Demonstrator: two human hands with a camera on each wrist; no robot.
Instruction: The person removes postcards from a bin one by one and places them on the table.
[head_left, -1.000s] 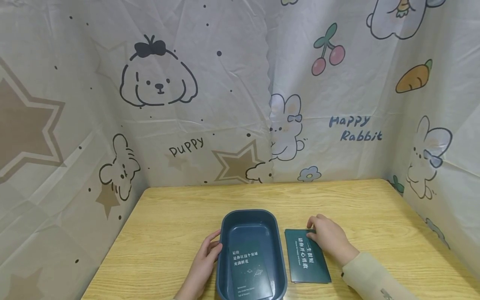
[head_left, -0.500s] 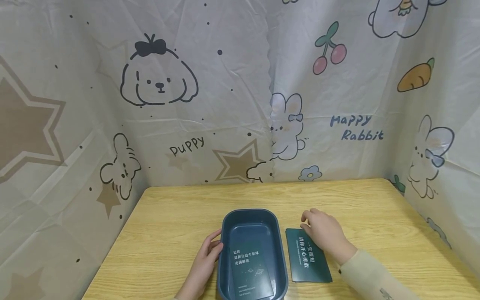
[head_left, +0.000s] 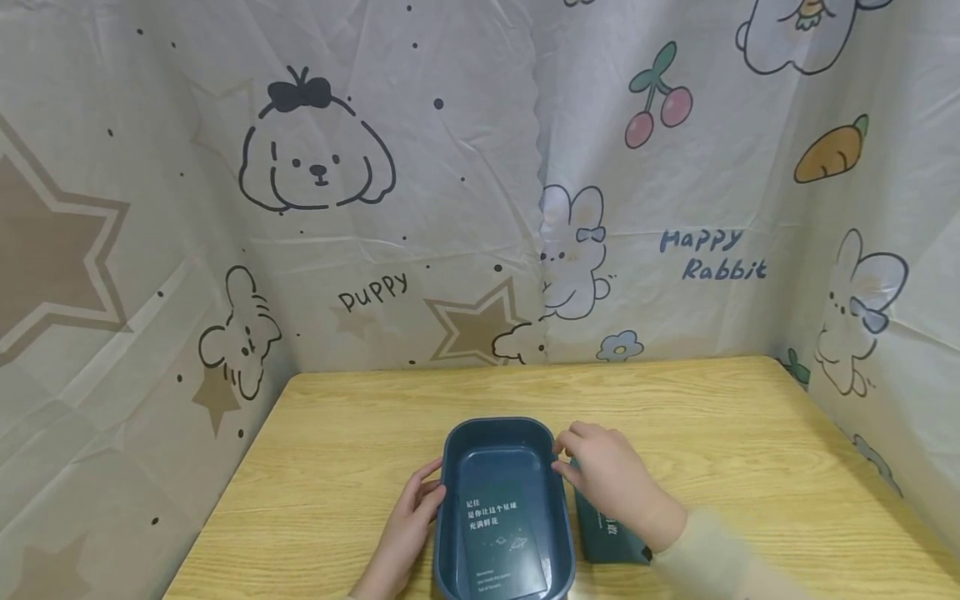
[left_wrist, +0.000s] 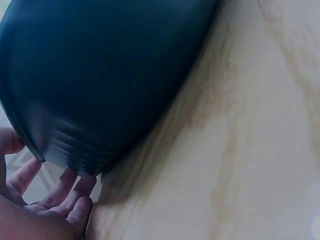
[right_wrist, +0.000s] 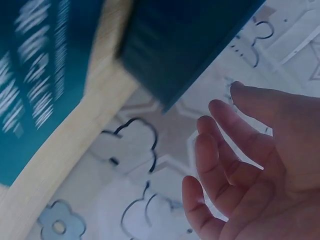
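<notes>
A dark blue-green rectangular tub (head_left: pixel 504 442) stands on the table, with a dark green printed card (head_left: pixel 504 542) lying flat in its near part. My left hand (head_left: pixel 403 525) rests against the tub's left side; in the left wrist view its fingertips (left_wrist: pixel 67 176) touch the outer wall. Right of the tub lies a small stack of dark green cards (head_left: pixel 611 540) with white writing, partly hidden under my right hand (head_left: pixel 611 479). That hand is at the tub's right rim, fingers loosely bent and holding nothing in the right wrist view.
The wood-grain table (head_left: pixel 360 433) extends behind and to both sides of the tub. A pale cloth printed with cartoon animals (head_left: pixel 420 208) hangs around its back and sides.
My right hand has left the far edge of the card stack and moved left to the tub's right rim. My left hand, the tub and the card in it stay put.
</notes>
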